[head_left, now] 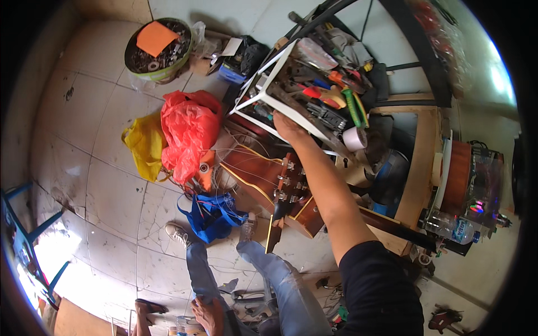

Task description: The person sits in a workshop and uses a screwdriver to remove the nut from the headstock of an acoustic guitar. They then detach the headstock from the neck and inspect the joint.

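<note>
My right hand [290, 129] reaches to the white frame [291, 109] of a rack heaped with tools. Its fingers are mostly hidden at the frame's lower bar, so whether they grip it does not show. Behind the bar lie green-handled pliers [353, 107], red and yellow-handled tools [328, 95] and a spool [355, 138]. Below my forearm is a guitar headstock [288, 185] with metal tuners and loose, curling strings. Beside it sits a brown wooden piece [252, 182] with yellow edging. My left hand [208, 315] rests on my jeans near the left knee, fingers stretched out and holding nothing.
On the tiled floor are a red plastic bag [190, 126], a yellow bag [143, 145], a blue bag [213, 215] and a green tub [159, 53] of small parts. A water bottle [451, 227] lies at right. Another person's sandalled foot [150, 307] shows at lower left.
</note>
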Demonstrator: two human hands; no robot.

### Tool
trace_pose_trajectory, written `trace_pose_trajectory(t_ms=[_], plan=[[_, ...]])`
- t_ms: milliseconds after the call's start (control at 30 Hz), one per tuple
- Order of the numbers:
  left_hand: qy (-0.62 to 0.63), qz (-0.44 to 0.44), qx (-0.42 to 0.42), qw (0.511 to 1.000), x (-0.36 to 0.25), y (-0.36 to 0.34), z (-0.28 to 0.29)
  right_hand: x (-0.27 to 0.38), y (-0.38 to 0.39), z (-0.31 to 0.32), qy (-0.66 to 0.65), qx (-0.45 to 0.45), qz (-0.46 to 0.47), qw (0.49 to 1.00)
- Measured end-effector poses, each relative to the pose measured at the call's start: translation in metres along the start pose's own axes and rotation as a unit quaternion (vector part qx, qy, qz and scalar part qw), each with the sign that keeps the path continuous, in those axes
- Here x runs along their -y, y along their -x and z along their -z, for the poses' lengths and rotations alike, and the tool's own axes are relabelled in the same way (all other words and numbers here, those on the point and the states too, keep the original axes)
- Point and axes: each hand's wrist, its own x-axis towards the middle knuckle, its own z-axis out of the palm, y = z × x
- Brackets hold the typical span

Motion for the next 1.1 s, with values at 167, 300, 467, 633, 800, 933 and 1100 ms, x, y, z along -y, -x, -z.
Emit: trace_pose_trajectory(t_ms=[167,300,467,633,800,933,1100], plan=[[-0.009,-0.005,-0.009,1.000,0.007,-0.002,-0.002,0.018,0.010,0.024,-0.110,0.020,-0.027,0.993],[-0.024,0.008,-0.013,1.000,0.004,-0.003,-0.005,0.020,0.024,0.014,-0.214,0.029,-0.120,0.969],[-0.035,0.030,-0.006,0.999,0.002,0.001,-0.004,0.038,0.062,0.060,-0.337,0.090,-0.165,0.922],[-0.053,0.026,-0.008,0.998,0.006,0.003,-0.009,0.050,0.103,0.088,-0.416,-0.013,-0.137,0.899],[-0.040,0.001,-0.005,0.999,0.015,0.006,-0.016,0.063,0.131,0.150,-0.489,-0.041,-0.123,0.863],[0.002,-0.016,0.024,1.000,0.023,0.002,-0.018,0.071,0.165,0.183,-0.576,0.034,-0.139,0.805],[0.187,-0.215,-0.123,0.951,-0.015,-0.029,-0.001,0.079,0.217,0.201,-0.596,0.165,-0.124,0.776]])
